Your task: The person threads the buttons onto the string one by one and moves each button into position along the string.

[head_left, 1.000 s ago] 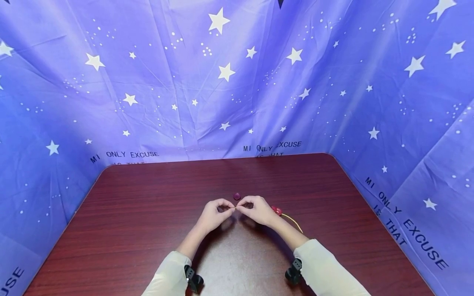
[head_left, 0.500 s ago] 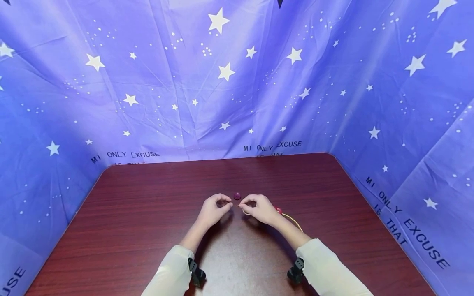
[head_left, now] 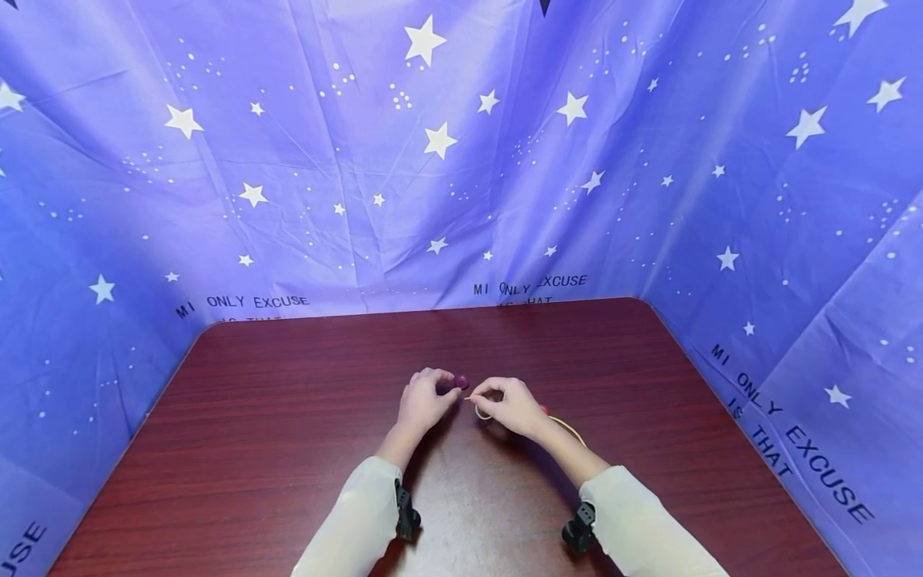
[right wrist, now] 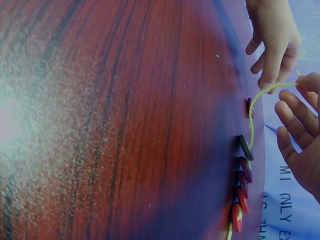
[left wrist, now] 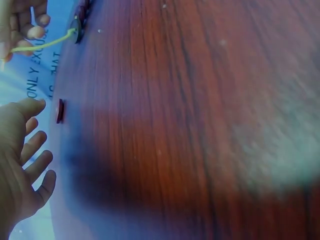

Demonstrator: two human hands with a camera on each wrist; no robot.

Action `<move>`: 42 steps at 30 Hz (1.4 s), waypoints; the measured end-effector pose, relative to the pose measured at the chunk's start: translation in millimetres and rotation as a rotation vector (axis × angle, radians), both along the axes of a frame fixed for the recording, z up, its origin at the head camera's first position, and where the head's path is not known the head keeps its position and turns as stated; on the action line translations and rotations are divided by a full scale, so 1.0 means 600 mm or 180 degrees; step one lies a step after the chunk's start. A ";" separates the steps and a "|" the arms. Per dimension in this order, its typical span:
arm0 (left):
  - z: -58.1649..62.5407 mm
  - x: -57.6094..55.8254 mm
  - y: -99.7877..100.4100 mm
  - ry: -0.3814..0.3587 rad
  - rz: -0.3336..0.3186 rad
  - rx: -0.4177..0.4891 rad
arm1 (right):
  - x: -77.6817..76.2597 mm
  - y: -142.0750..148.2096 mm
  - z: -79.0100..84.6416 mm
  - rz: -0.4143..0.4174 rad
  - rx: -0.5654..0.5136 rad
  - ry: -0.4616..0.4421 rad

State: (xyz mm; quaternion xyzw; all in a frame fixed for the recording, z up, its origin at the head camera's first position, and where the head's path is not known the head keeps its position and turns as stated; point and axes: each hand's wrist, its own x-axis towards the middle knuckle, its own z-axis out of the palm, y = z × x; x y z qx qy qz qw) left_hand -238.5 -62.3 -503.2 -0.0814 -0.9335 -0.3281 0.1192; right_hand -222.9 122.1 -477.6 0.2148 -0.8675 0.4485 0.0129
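In the head view my left hand [head_left: 424,401] reaches toward a flat round purple button [head_left: 462,382] on the table. Its thumb and fingers are spread in the left wrist view, and the button [left wrist: 60,111] lies just beyond the fingertips there. My right hand [head_left: 510,407] pinches a thin yellow cord [head_left: 481,414] near its end, between thumb and forefinger. From those fingertips the cord [right wrist: 257,95] drops to a row of strung buttons [right wrist: 242,182], dark, purple and red. In the head view my right hand and wrist hide most of that row.
The dark red wooden table [head_left: 288,433] extends around both hands. Behind it and at both sides hangs a purple-blue curtain [head_left: 346,160] with white stars. The cord's other part [head_left: 570,429] trails beside my right forearm. Each wrist carries a small black camera [head_left: 407,513].
My left hand has parted from the cord's end and moved away from me to the purple button, its fingers spreading. My right hand has shifted slightly right, keeping its pinch on the cord.
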 end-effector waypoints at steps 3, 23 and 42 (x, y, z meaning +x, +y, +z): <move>-0.006 -0.007 0.007 -0.0004 0.0065 -0.0154 | -0.001 0.001 -0.002 -0.0035 -0.0045 0.0003; -0.025 -0.017 0.048 -0.0189 0.0511 -0.0404 | 0.000 0.007 0.009 -0.0087 -0.0191 0.0025; -0.012 -0.017 0.029 -0.0124 0.0291 0.0194 | -0.003 0.012 0.004 -0.0097 -0.0176 0.0064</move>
